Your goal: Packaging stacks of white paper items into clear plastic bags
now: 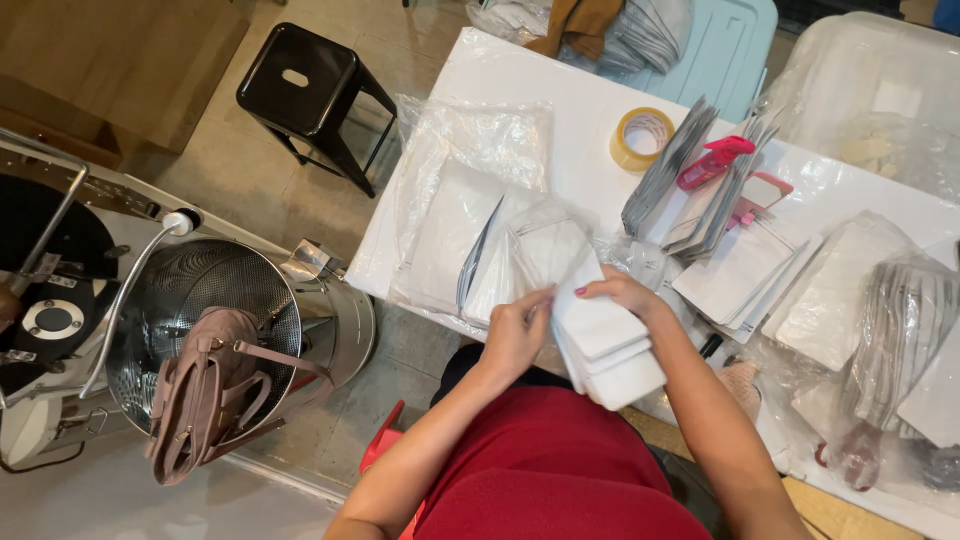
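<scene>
My left hand (515,335) grip grasping a clear bag (545,245), my right hand (620,292) grip clenched on white pouches (610,345), tape roll (642,138) well apart on the counter (560,90)

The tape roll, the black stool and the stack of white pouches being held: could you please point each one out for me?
tape roll (642,139): head view, on its yellowish outer band.
black stool (297,77): head view, on the seat top.
stack of white pouches (610,345): head view, on the top pouch's white face.
</scene>
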